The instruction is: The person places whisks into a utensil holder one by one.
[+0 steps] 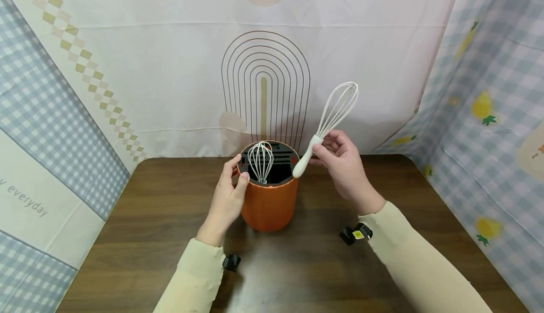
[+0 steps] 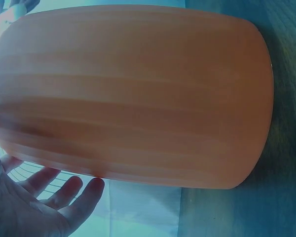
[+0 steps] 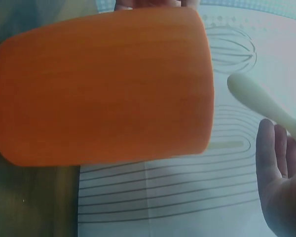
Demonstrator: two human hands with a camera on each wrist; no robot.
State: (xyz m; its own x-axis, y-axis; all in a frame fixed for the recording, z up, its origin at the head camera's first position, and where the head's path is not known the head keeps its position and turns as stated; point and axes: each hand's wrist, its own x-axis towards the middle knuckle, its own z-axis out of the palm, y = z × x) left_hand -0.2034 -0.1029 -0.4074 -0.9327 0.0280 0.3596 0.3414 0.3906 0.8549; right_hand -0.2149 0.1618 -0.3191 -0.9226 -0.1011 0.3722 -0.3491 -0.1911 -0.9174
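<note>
An orange utensil holder (image 1: 269,207) with a black slotted insert (image 1: 280,148) stands upright on the table. My left hand (image 1: 226,197) holds its left side near the rim, thumb in front and fingers round the side; its fingertips (image 2: 94,186) touch the wall in the left wrist view. One white whisk (image 1: 260,159) stands in the holder, wires up, its handle hidden inside. My right hand (image 1: 345,169) pinches a second white whisk (image 1: 307,157) at the top of its handle. That whisk tilts, wires up to the right, with its handle end (image 3: 241,86) by the holder's right rim.
The brown wooden table (image 1: 170,214) ends at a white cloth backdrop (image 1: 170,81) close behind the holder. Checked cloth (image 1: 488,129) hangs along the right side, and more checked cloth (image 1: 55,100) along the left.
</note>
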